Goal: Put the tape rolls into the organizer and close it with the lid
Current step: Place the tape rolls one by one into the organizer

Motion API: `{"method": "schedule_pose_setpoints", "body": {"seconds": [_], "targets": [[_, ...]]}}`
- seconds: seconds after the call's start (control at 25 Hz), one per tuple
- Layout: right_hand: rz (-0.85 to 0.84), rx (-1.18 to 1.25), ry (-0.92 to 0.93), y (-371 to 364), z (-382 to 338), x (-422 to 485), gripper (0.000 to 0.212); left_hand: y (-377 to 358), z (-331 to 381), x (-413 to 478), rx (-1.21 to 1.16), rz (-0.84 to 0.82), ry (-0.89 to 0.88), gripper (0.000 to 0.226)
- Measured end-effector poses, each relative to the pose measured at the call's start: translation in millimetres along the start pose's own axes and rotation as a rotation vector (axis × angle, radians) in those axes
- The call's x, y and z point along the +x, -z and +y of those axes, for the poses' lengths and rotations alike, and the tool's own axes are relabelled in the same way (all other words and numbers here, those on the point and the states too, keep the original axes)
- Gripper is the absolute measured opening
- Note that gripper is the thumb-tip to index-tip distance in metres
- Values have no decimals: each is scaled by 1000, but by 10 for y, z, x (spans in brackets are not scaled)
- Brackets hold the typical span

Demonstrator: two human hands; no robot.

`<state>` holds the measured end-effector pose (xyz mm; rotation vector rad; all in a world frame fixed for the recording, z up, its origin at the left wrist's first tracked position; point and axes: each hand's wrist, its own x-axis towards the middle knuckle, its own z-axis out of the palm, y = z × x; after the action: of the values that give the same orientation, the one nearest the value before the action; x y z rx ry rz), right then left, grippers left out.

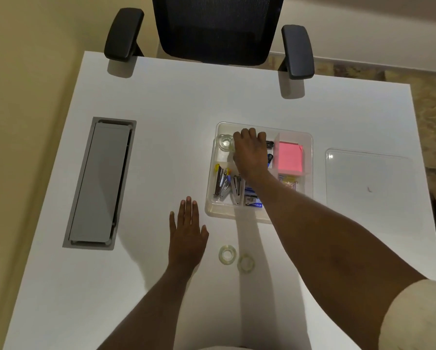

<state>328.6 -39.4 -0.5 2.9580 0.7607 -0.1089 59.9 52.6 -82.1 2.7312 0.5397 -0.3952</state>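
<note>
Nearest, on the white table (161, 97): two clear round tape rolls (227, 254), side by side, just right of the left hand (186, 233), spread flat, palm down, holding nothing. Farther out: right hand (249, 152) reaching into the clear plastic compartmented organizer (213, 188), fingers curled down beside another clear tape roll (225, 142) in the far left compartment (grip hidden, cannot tell). Pink sticky notes (288, 157) and staplers (222, 183) inside. Clear flat lid (368, 178) apart, to the right. Beyond, a black mesh office chair (216, 29).
</note>
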Motion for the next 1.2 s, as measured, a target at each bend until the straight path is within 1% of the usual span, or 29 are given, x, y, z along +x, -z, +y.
{"method": "schedule_pose_setpoints", "body": {"seconds": [0.12,0.28,0.36,0.48,0.68,0.76,0.96,1.04,1.2], "targets": [[76,78,4,44,-48,-379,27,72,29,-2,-2,-41,-1,73],[158,192,95,-57,-183,-1121,21,180,36,-26,38,-91,-18,72],[143,237,126,-143,-257,-1498,23,226,33,-29,31,-113,-17,73],[59,318,170,-304,-335,-2007,33,264,13,-31,50,-150,-18,73],[-280,368,190,-524,-302,-2538,68,268,0,-103,78,-168,-31,71],[-326,361,209,-562,-301,-2621,70,254,-1,-137,58,-167,-30,71],[-306,332,275,-580,-393,-2596,50,234,-9,-189,33,-160,-43,71],[-272,363,278,-578,-407,-2573,44,237,-18,-188,32,-161,-48,71],[-67,411,308,-458,-428,-2387,50,226,-14,-191,39,-159,-40,72]]}}
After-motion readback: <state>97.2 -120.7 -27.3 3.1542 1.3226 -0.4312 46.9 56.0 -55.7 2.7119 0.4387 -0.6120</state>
